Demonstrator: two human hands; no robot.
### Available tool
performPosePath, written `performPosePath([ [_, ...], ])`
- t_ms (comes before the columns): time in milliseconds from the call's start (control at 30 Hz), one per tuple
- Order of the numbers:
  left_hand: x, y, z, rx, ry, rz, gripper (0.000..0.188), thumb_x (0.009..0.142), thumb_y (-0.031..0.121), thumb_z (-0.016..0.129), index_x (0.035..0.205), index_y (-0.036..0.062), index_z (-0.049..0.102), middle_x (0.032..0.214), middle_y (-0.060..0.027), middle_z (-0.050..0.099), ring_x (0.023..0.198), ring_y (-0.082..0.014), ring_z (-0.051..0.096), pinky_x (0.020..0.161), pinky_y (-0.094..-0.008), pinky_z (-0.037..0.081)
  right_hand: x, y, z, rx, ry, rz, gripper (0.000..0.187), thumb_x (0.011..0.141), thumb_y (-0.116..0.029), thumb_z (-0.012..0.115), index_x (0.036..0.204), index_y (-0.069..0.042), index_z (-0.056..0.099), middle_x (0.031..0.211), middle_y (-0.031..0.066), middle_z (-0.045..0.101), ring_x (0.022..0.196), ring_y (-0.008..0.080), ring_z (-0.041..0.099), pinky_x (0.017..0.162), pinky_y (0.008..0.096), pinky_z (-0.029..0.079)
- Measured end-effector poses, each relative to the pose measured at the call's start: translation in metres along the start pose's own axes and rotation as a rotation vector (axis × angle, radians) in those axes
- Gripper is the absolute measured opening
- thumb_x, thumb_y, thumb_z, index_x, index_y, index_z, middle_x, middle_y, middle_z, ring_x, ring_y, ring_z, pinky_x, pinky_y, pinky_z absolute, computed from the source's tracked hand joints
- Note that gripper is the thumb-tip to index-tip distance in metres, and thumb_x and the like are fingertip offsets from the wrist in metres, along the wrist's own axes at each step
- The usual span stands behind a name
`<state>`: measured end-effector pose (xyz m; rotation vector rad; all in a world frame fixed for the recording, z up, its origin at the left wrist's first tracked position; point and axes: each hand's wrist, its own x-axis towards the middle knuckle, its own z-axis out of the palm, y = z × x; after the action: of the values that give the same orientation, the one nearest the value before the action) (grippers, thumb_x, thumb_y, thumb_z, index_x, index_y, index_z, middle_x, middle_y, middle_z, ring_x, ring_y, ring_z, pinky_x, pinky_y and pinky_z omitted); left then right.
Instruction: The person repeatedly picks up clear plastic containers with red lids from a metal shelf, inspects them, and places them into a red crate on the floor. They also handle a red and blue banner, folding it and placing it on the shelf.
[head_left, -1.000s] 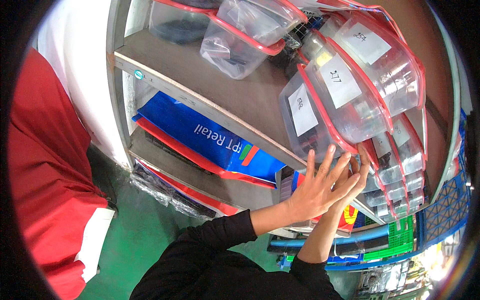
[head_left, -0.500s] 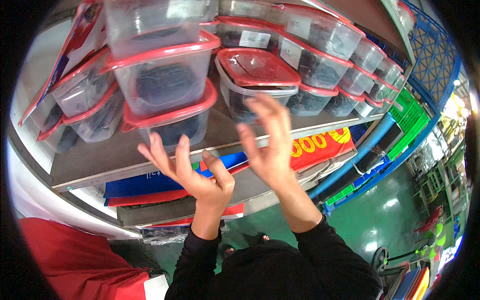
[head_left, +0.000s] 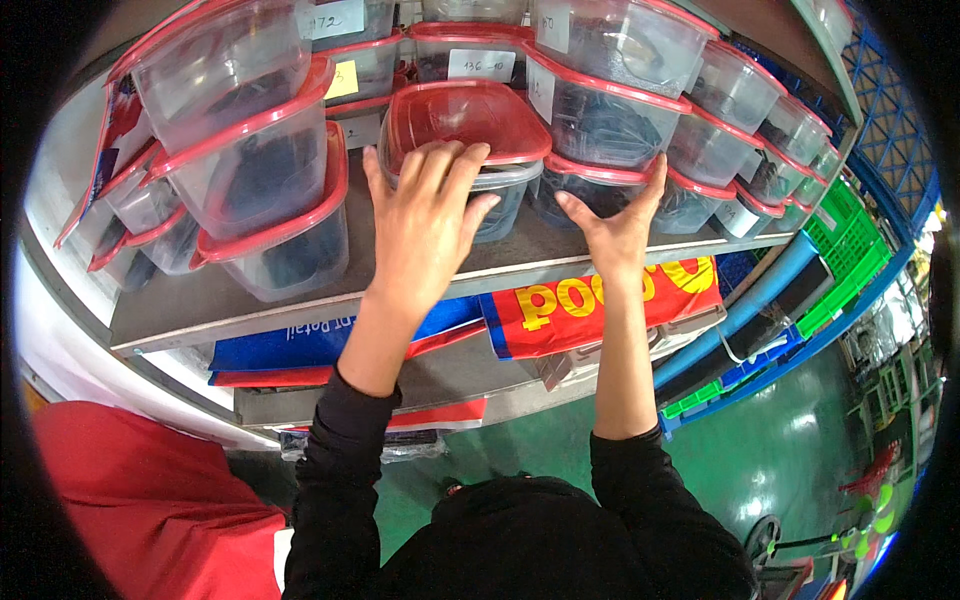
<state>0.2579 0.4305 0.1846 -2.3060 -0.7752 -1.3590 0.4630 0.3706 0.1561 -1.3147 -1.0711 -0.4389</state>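
A clear plastic food container (head_left: 497, 212) stands on the shelf, its red lid (head_left: 465, 115) sitting askew with a gap along the front edge. My left hand (head_left: 425, 220) is spread over the front left of that container, fingertips at the lid's near edge; whether they press on it I cannot tell. To its right, my right hand (head_left: 620, 225) has thumb and fingers wide apart before the bottom container (head_left: 590, 190) of a red-lidded stack. Contact there is unclear, and nothing shows in its grasp. Dark contents show through the stacked containers.
More red-lidded containers (head_left: 245, 185) are stacked at the left. The metal shelf edge (head_left: 240, 325) runs below my wrists. Underneath hang blue and red printed sheets (head_left: 605, 310). A blue padded tube (head_left: 740, 310) and green crates (head_left: 845, 245) stand right. Someone's red clothing (head_left: 150, 500) shows lower left.
My left hand has gone from below the left stack, up and right, to the loose-lidded container. My right hand has shifted right, from that container to the neighbouring stack.
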Motion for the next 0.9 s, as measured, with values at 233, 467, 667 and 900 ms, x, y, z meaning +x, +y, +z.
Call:
performPosePath([
  [233,0.012,-0.016,-0.013,-0.120,0.087,0.136,0.027,0.070,0.023,0.072,0.095,0.0142,0.070,0.083,-0.0025,0.054,0.081,-0.0218,0.051,0.073,-0.0365,0.040,0.004,-0.005,0.019,-0.114,0.137,-0.052,0.131,0.050,-0.036,0.089,0.141,0.004,0.005,0.140,0.0311,0.021,0.131,0.0435,0.024,0.108,0.0477,0.024],
  [467,0.008,-0.031,-0.038,-0.166,0.015,0.159,0.024,0.070,0.017,0.073,0.093,0.0101,0.069,0.078,-0.0035,0.053,0.075,-0.0221,0.051,0.068,-0.0345,0.042,0.001,-0.009,0.026,-0.114,0.161,0.006,0.135,0.046,-0.035,0.090,0.142,0.002,0.003,0.143,0.0296,0.018,0.133,0.0432,0.021,0.109,0.0489,0.022],
  [667,0.000,-0.022,-0.058,-0.140,0.013,0.151,0.027,0.066,0.017,0.073,0.092,0.0109,0.070,0.077,-0.0037,0.052,0.074,-0.0216,0.050,0.066,-0.0344,0.040,0.000,-0.009,0.028,-0.197,0.181,-0.002,0.137,0.050,-0.037,0.090,0.141,0.006,-0.002,0.143,0.0307,0.013,0.136,0.0415,0.013,0.111,0.0478,0.017],
  [900,-0.004,-0.022,-0.057,-0.165,0.029,0.094,0.026,0.067,0.017,0.073,0.093,0.0119,0.070,0.078,-0.0045,0.051,0.075,-0.0222,0.051,0.067,-0.0341,0.040,0.003,-0.015,0.031,-0.184,0.214,-0.008,0.127,0.049,-0.022,0.088,0.142,0.003,0.005,0.139,0.0319,0.022,0.129,0.0444,0.025,0.107,0.0500,0.024],
])
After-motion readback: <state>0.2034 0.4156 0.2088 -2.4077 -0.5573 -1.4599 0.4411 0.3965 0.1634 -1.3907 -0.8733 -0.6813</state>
